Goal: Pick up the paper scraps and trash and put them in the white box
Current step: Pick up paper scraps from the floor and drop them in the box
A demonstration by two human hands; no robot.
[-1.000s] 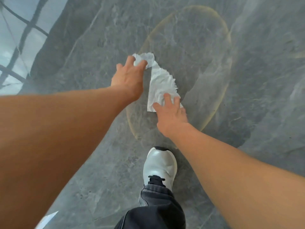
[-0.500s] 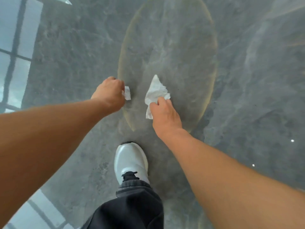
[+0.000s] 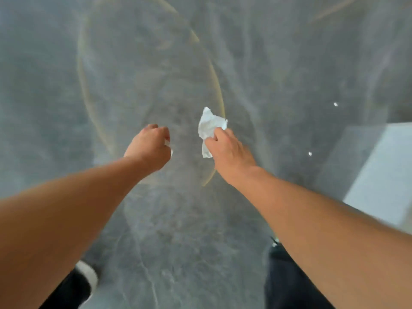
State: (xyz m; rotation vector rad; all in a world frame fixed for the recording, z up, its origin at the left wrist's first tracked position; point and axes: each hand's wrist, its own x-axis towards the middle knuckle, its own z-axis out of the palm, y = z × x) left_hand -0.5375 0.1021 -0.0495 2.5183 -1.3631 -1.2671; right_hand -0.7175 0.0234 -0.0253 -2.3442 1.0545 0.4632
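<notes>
Paper wad (image 3: 210, 128) now rides in the right hand (image 3: 227, 150), torn from the small scrap (image 3: 168, 146) clenched in the left hand (image 3: 149, 146). Both are off the floor (image 3: 289, 63) (white box (image 3: 383, 172) perhaps at right).

Both bare forearms reach forward and down. The left hand (image 3: 148, 148) is curled into a fist around a small paper scrap (image 3: 168, 145); the right hand (image 3: 229, 150) pinches a crumpled paper (image 3: 209, 127).

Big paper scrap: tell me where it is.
Head view, right of centre: the big paper scrap is pinched in the right hand above the floor, right of the left hand, which holds a small scrap.
</notes>
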